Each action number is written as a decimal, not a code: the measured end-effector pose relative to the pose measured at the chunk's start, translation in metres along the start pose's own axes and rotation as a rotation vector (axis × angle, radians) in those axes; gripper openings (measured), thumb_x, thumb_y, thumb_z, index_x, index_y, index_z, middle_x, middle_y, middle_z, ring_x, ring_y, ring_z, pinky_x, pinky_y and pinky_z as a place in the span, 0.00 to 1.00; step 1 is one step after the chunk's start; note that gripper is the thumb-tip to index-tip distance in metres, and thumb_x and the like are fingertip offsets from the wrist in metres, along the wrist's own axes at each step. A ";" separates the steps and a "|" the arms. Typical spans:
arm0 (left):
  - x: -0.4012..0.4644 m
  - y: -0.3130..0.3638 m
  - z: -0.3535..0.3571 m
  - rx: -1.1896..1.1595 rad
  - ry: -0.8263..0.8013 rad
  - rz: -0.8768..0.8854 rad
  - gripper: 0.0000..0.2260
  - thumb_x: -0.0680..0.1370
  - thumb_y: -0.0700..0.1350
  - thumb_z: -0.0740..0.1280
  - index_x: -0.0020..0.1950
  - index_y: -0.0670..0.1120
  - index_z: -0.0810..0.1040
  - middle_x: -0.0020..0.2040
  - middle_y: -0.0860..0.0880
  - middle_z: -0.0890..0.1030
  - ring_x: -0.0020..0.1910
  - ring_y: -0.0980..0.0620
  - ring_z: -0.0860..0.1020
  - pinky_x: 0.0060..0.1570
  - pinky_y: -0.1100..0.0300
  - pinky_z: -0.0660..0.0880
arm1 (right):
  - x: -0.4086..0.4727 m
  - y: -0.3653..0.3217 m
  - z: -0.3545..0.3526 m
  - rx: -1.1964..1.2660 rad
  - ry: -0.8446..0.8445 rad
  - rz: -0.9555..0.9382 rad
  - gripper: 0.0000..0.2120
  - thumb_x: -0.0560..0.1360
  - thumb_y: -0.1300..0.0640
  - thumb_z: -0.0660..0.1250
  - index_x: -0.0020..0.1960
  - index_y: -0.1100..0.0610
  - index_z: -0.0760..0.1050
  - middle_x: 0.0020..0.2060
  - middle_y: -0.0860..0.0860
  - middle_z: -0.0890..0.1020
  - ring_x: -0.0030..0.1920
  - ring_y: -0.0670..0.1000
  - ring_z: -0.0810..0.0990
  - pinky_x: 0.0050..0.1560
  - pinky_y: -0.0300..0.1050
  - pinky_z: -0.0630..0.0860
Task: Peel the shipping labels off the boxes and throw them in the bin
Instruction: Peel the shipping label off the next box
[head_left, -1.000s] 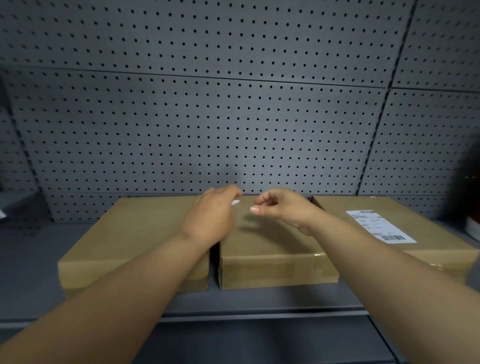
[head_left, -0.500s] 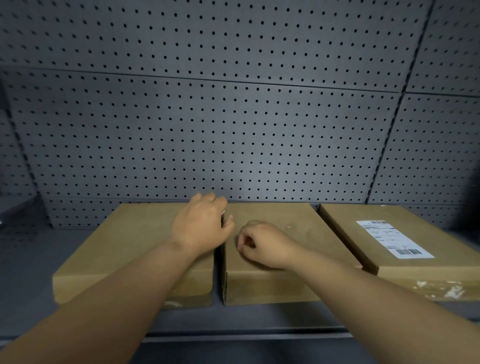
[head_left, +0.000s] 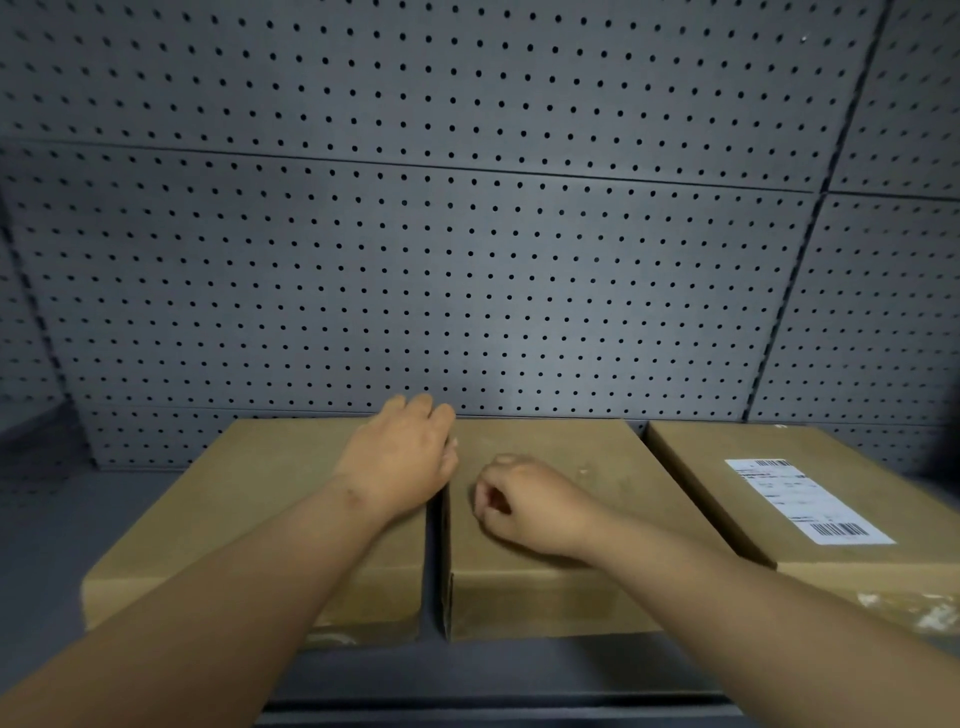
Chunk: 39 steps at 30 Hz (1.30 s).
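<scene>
A dark grey shelf (head_left: 156, 670) carries three flat brown cardboard boxes in a row: the left box (head_left: 249, 519), the middle box (head_left: 597, 467) just beside it, and the right box (head_left: 727, 467), its white shipping label (head_left: 802, 499) facing up.

Both bare forearms reach forward from the bottom corners. Left hand (head_left: 402, 460) lies palm down, fingers extended and close together, knuckles up. Right hand (head_left: 530, 506) sits just beside it, apart, fingers curled under toward the palm, thumb tucked.
</scene>
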<state>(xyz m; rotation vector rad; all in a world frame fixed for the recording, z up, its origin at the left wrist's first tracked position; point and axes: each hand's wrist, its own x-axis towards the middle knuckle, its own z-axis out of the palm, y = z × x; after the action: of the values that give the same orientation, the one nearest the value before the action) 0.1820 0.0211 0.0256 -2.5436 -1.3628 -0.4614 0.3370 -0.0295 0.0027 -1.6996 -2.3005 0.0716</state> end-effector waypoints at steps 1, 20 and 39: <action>0.001 -0.001 0.000 0.001 0.006 -0.003 0.11 0.80 0.50 0.54 0.55 0.45 0.69 0.53 0.46 0.73 0.53 0.47 0.70 0.52 0.53 0.74 | -0.002 0.007 -0.004 -0.007 -0.028 0.008 0.07 0.73 0.58 0.63 0.47 0.58 0.78 0.45 0.52 0.77 0.49 0.52 0.76 0.55 0.43 0.72; 0.007 -0.001 0.003 0.005 0.062 -0.009 0.10 0.80 0.49 0.53 0.54 0.45 0.69 0.52 0.47 0.74 0.51 0.48 0.71 0.50 0.53 0.75 | 0.024 0.036 -0.007 -0.009 0.079 0.184 0.09 0.74 0.61 0.62 0.48 0.62 0.78 0.47 0.56 0.79 0.53 0.56 0.77 0.52 0.42 0.70; 0.010 -0.006 0.004 0.057 0.074 -0.004 0.11 0.81 0.49 0.53 0.54 0.45 0.70 0.53 0.47 0.75 0.52 0.47 0.73 0.49 0.54 0.73 | 0.044 0.011 0.014 0.045 0.058 0.005 0.09 0.74 0.60 0.61 0.47 0.63 0.78 0.48 0.60 0.80 0.50 0.59 0.77 0.54 0.49 0.75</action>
<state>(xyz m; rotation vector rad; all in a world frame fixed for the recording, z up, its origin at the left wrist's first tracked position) 0.1833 0.0332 0.0263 -2.4542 -1.3358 -0.5048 0.3313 0.0174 -0.0047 -1.6629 -2.2359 0.0737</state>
